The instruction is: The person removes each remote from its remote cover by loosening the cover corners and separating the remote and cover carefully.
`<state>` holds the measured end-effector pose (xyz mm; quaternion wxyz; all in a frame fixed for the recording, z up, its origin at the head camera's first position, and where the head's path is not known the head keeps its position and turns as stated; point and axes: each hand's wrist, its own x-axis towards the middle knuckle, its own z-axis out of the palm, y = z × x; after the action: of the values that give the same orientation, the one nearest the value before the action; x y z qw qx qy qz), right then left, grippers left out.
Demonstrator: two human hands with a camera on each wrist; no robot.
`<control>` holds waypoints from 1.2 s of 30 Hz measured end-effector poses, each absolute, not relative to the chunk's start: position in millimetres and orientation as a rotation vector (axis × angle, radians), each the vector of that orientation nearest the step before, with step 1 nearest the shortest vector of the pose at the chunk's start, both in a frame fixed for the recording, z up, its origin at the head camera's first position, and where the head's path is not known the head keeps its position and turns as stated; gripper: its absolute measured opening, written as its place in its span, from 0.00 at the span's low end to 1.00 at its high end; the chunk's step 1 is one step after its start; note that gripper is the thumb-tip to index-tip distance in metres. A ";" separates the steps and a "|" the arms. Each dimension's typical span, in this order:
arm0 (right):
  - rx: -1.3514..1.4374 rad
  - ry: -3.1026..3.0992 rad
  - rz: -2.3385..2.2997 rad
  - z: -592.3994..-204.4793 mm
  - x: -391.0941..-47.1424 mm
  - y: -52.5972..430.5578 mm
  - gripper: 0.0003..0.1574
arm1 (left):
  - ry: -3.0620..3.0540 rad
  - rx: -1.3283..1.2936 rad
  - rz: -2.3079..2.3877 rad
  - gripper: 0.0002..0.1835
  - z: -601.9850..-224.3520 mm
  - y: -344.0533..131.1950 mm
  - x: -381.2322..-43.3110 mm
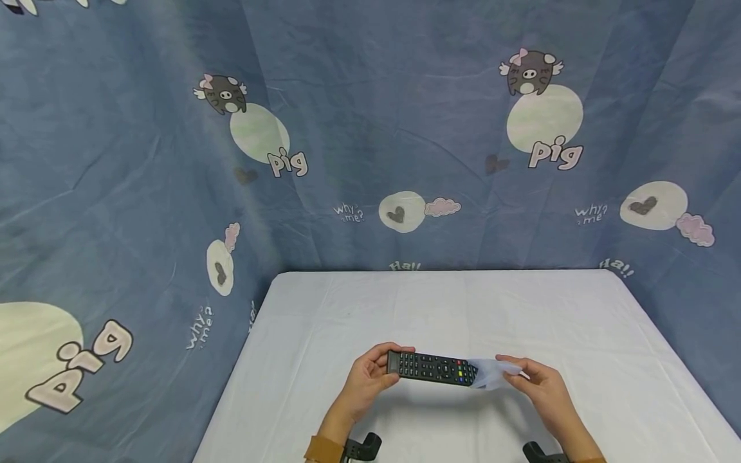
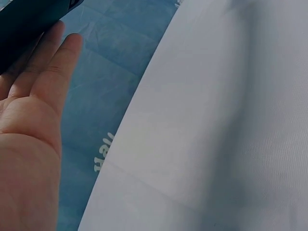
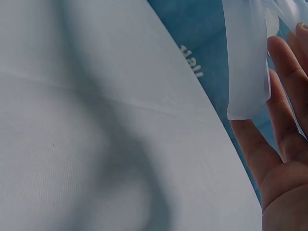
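Observation:
A black remote control (image 1: pixel 431 367) with small coloured buttons is held up level over the white table. My left hand (image 1: pixel 365 382) grips its left end between thumb and fingers; in the left wrist view the remote's dark underside (image 2: pixel 29 29) lies across the fingers. A translucent, whitish plastic sleeve (image 1: pixel 491 373) covers the remote's right end. My right hand (image 1: pixel 537 384) pinches the far end of that sleeve between thumb and fingers. Seen from the right wrist, the filmy sleeve (image 3: pixel 248 62) hangs in front of the fingertips of the right hand (image 3: pixel 288 159).
The white tabletop (image 1: pixel 451 308) lies beneath both hands, which cast soft shadows on it. Behind and to the left hangs a blue curtain (image 1: pixel 359 128) printed with pigs and lettering. Dark wrist mounts (image 1: pixel 363 447) sit on both wrists.

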<state>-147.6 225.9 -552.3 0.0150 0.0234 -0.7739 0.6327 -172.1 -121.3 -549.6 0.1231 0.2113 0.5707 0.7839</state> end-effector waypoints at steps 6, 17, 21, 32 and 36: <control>0.083 -2.392 1.987 -553.8 -147.6 226.7 0.12 | 1.671 0.676 2.297 0.25 -551.4 -123.3 -174.2; 0.079 -2.393 1.974 -553.9 -147.8 228.2 0.14 | 1.675 0.694 2.308 0.24 -552.8 -124.7 -174.4; 0.085 -2.396 1.976 -554.9 -148.6 230.5 0.12 | 1.678 0.684 2.312 0.24 -552.4 -124.4 -174.6; 0.092 -2.411 1.930 -553.8 -149.2 232.4 0.11 | 1.671 0.648 2.323 0.24 -553.5 -127.3 -173.5; 0.081 -2.430 1.919 -554.5 -148.6 235.9 0.11 | 1.716 0.583 2.288 0.25 -550.4 -130.0 -173.5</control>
<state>-148.6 235.9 -554.5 0.0221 0.0260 -0.7842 0.6195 -173.5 -130.0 -550.4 0.1114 0.1985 0.5842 0.7790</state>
